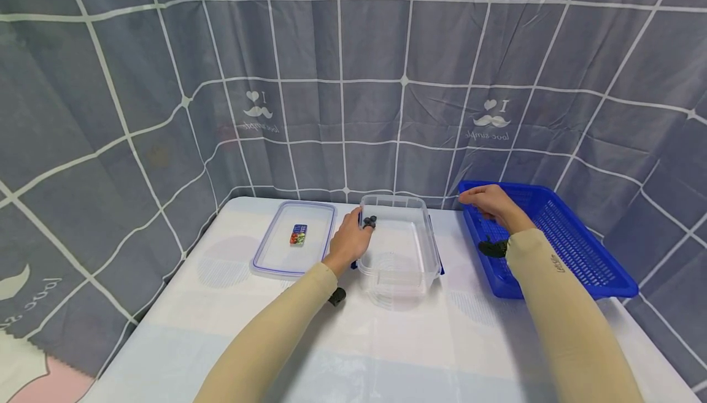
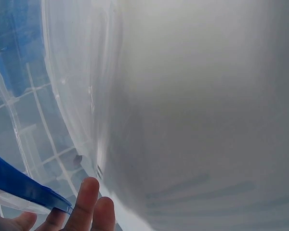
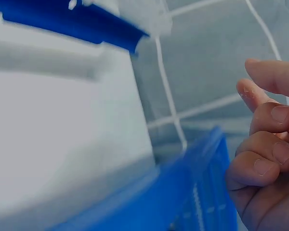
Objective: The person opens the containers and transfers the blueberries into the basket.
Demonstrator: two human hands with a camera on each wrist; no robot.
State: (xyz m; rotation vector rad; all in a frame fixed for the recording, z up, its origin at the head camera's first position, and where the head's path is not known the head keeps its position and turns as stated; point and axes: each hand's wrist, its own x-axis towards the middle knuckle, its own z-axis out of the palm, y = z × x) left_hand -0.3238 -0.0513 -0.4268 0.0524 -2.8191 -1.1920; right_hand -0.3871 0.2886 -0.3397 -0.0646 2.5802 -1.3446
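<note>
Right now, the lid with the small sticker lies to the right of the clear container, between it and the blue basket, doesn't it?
Not quite: the head view shows the lid lying to the left of the clear container; the blue basket stands on the container's right.

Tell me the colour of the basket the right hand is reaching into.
The basket is bright blue plastic mesh, clearest in the head view, where the right hand hovers over it.

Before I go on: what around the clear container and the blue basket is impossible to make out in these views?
- Small dark pieces at the left hand: too small in the head view to identify; absent from the left wrist view.
- Dark thing in the blue basket: partly hidden by the right forearm.
- Right hand: whether it holds anything is unclear; the right wrist view is blurred.
- Label on the lid: too small to read.
</note>
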